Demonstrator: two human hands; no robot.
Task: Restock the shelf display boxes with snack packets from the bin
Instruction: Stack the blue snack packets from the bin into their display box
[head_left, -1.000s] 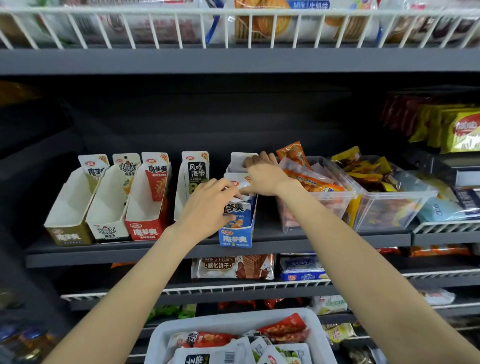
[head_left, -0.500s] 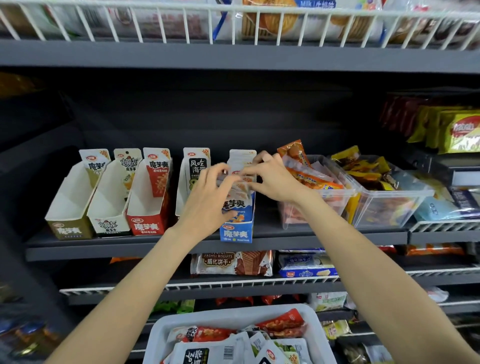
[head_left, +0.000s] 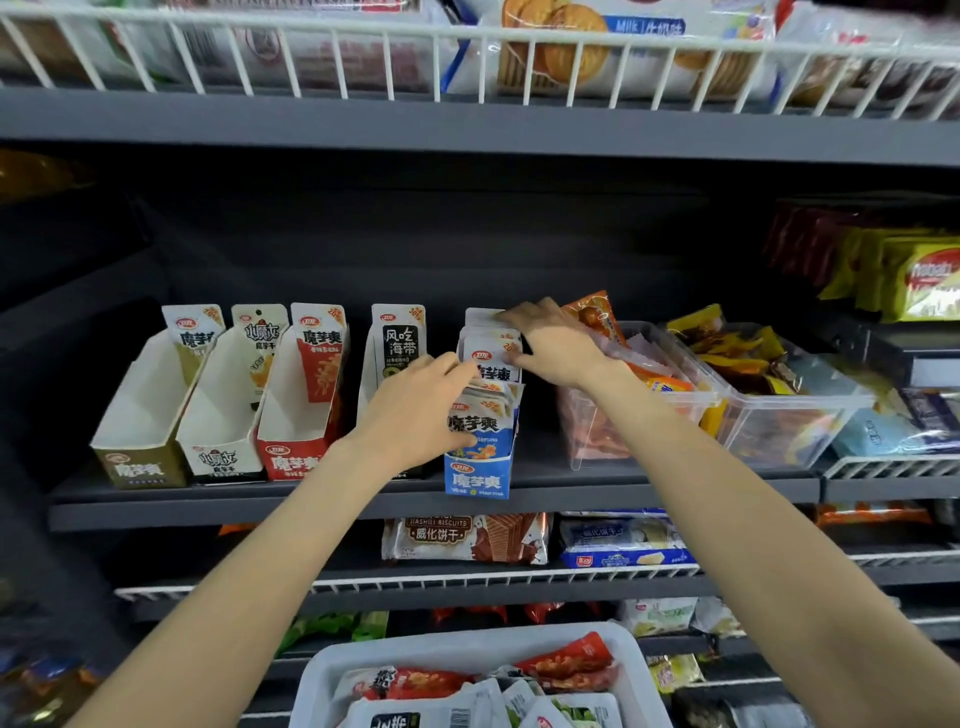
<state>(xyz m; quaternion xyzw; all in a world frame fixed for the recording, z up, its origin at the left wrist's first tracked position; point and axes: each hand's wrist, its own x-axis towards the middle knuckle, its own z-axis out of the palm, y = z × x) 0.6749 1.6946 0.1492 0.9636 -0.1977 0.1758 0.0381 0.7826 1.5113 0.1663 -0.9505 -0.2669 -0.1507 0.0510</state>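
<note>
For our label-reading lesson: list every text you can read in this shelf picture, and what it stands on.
"Milk": biscuit pack, top shelf.
"魔芋爽": blue display box.
"魔芋爽": red display box.
"风吃海带": black packet.
"JIASHILI BISCUITS", "威化饼干": wafer pack, lower shelf.
Small print and bin packets: too blurred.

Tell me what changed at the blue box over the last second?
Both hands lifted from the blue box: the left hand now fingers the front packets, the right hand the rear ones. The other display boxes and bin stayed put.
</note>
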